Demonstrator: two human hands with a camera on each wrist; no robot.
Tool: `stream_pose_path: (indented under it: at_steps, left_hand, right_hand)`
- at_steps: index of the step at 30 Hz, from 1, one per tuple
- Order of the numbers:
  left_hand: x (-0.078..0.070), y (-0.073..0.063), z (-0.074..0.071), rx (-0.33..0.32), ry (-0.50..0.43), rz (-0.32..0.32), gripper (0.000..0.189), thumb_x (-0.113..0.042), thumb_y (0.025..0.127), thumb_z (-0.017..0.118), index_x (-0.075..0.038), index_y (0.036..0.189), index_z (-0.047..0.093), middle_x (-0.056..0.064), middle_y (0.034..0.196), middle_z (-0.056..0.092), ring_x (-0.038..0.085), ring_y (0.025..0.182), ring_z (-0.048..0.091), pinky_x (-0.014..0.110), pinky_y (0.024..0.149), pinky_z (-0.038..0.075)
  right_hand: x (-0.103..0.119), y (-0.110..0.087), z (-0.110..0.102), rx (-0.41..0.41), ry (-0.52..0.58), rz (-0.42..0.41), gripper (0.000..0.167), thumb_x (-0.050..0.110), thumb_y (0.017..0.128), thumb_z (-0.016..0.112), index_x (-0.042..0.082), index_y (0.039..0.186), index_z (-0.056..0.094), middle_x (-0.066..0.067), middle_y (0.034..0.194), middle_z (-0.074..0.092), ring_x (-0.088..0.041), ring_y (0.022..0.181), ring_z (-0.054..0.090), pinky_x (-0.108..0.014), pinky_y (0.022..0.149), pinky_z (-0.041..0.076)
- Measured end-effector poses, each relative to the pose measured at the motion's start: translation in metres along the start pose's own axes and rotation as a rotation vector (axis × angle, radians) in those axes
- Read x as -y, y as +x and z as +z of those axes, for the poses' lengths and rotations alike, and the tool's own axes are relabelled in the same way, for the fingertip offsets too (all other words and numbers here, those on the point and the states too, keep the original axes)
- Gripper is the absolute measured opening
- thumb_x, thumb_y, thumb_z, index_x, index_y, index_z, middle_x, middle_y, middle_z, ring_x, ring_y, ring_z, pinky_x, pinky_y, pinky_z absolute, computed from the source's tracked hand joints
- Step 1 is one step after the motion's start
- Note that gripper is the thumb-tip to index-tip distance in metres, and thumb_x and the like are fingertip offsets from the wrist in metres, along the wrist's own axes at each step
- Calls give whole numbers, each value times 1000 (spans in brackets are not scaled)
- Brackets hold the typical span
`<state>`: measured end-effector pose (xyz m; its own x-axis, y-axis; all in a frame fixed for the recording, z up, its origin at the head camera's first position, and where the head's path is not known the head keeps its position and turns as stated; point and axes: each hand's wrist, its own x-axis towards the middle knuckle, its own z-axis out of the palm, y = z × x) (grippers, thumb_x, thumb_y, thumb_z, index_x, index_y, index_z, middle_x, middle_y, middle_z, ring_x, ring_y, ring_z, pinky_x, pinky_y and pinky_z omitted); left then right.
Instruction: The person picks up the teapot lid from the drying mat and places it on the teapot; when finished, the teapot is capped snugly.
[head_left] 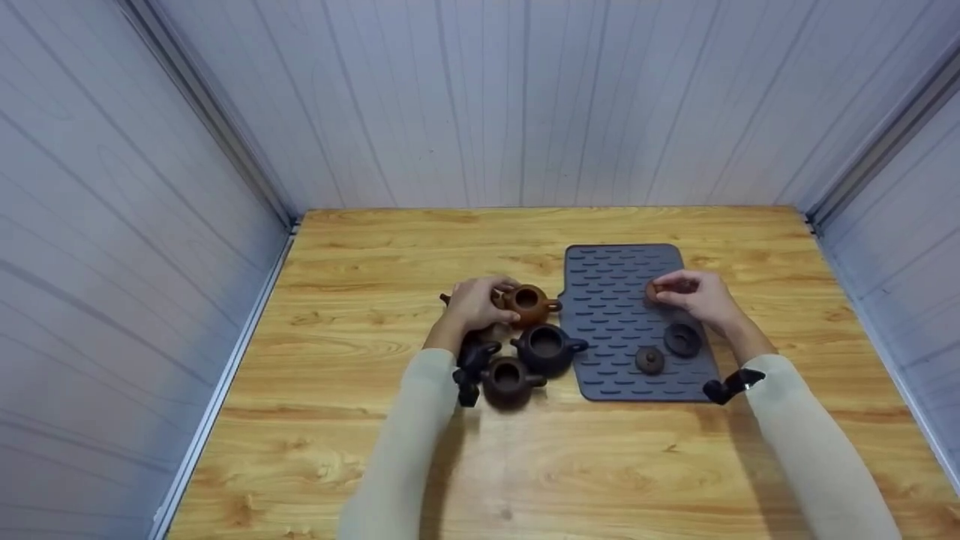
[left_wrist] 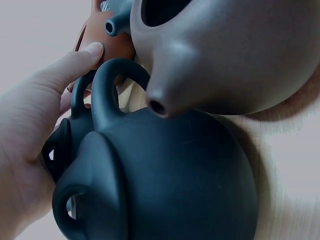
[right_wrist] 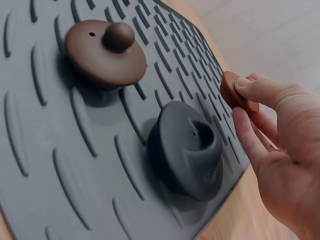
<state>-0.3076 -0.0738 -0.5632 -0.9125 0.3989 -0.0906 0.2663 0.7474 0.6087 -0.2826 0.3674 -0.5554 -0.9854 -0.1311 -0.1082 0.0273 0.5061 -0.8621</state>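
Now the left hand (head_left: pixel 477 304) grips an orange teapot (head_left: pixel 533 314); the right hand (head_left: pixel 706 298) pinches a lid (right_wrist: pixel 229 89) near the mat's (head_left: pixel 609 306) right edge.

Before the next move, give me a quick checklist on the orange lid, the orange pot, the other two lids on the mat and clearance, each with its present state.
1. Orange lid secured: ok, pinched between the right hand's thumb and fingers.
2. Orange lid clear of the mat: cannot tell.
3. Orange pot steadied: ok, the left hand is on it.
4. Orange pot's mouth uncovered: ok.
5. Brown lid and black lid on the mat: ok, apart from each other.
6. Room around the left hand: not ok, a lidded black pot sits close by.
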Motion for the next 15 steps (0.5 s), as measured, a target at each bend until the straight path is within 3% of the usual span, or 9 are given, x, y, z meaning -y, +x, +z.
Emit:
stream_pose_path:
  at_steps: [1, 2, 5, 6, 8, 9, 12, 15]
  left_hand:
    - [1, 0, 0, 1, -1, 1, 56, -41, 98, 90, -28, 149, 72, -2, 148, 78, 27, 136, 72, 58, 125, 39]
    - [11, 5, 5, -4, 3, 15, 57, -45, 97, 91, -30, 148, 72, -4, 146, 79, 24, 135, 73, 55, 124, 39]
    - [11, 5, 5, -5, -4, 18, 57, -45, 96, 91, -29, 148, 72, -3, 145, 80, 24, 133, 74, 56, 123, 40]
    - [1, -2, -1, 2, -12, 5, 56, -40, 97, 91, -28, 148, 73, -1, 146, 79, 27, 134, 74, 58, 123, 39]
    - [0, -2, -2, 2, -16, 4, 56, -39, 97, 91, -26, 148, 72, 0, 147, 79, 28, 133, 74, 58, 124, 38]
    - [-10, -7, -7, 8, -19, -12, 55, -34, 98, 91, -25, 149, 72, 2, 148, 78, 30, 134, 74, 60, 124, 37]
    - [-12, -8, -7, 5, -2, -23, 55, -35, 98, 90, -27, 149, 71, 0, 149, 78, 28, 133, 74, 58, 124, 37]
    - [-12, -8, -7, 5, 3, -31, 56, -36, 98, 91, -27, 150, 71, 0, 150, 77, 27, 134, 74, 57, 125, 37]
  right_hand:
    - [-1, 1, 1, 1, 5, -5, 43, 14, 107, 78, -8, 143, 70, -13, 135, 79, 10, 101, 68, -9, 89, 56]
    - [0, 0, 1, 2, 11, -11, 43, 15, 107, 80, -7, 142, 71, -10, 132, 80, 9, 100, 68, -10, 89, 57]
    - [4, -3, 3, 11, 15, -31, 41, 13, 106, 80, -8, 140, 72, -5, 127, 81, 9, 99, 70, -11, 89, 59]
    - [6, -4, 4, 13, 12, -37, 41, 13, 106, 80, -8, 140, 72, -7, 128, 80, 8, 99, 70, -11, 89, 59]
    - [10, -6, 6, 14, 6, -49, 40, 13, 106, 81, -8, 138, 74, -14, 130, 79, 8, 98, 70, -11, 88, 59]
    - [12, -7, 7, 16, 2, -57, 39, 13, 106, 81, -8, 138, 74, -18, 132, 78, 8, 99, 70, -11, 88, 59]
    - [17, -10, 10, 15, -17, -79, 37, 14, 106, 81, -7, 136, 75, -25, 135, 74, 7, 99, 68, -11, 88, 57]
    - [22, -11, 13, 17, -41, -88, 36, 15, 106, 81, -4, 136, 76, -23, 135, 71, 5, 101, 67, -11, 88, 56]
